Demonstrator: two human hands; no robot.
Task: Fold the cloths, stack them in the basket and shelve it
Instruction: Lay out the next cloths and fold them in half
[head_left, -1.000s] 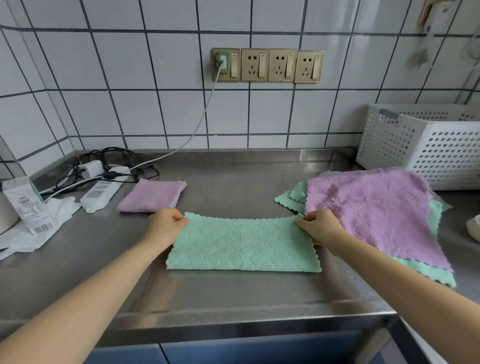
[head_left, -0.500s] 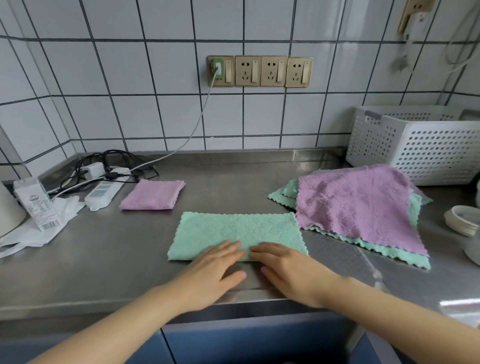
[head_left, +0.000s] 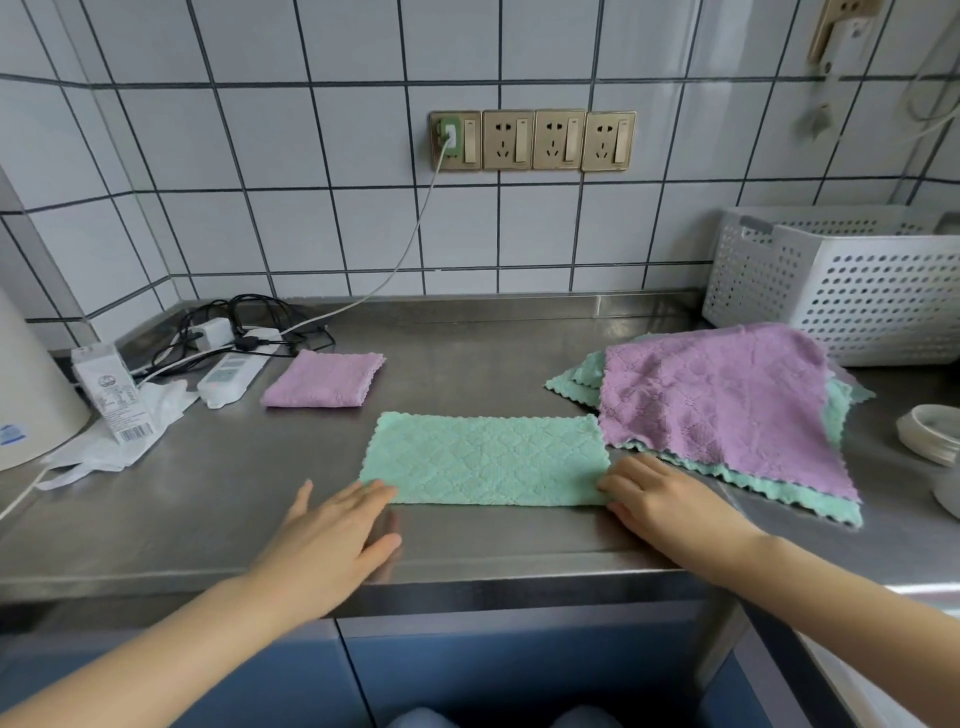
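A green cloth (head_left: 485, 460), folded into a long strip, lies flat on the steel table (head_left: 208, 499) near its front edge. Both forearms reach in from below, palms down. The left hand (head_left: 332, 535) lies flat with straight, slightly spread fingers; its fingertips touch the near left corner of the green cloth while the palm rests on the bare table. Its grip is open and holds nothing. The right hand (head_left: 667, 506) also lies flat and palm down at the cloth's near right corner, fingers extended toward the left and touching the cloth's edge; its grip is likewise open, not pinching the fabric.

Behind and to the left of the strip, well apart from it, sits a purple cloth (head_left: 324, 380) already folded into a small square. To the right is a pile of unfolded cloths (head_left: 727, 410), a purple one spread on top of green ones, its near left edge just beside the strip's right end. Behind the pile a white perforated basket (head_left: 852, 291) stands against the tiled wall.

At the far left are a power strip (head_left: 231, 373) with tangled cables, a small carton (head_left: 111, 395) standing upright and crumpled white plastic (head_left: 111, 447). White bowls (head_left: 932, 434) sit at the right edge.
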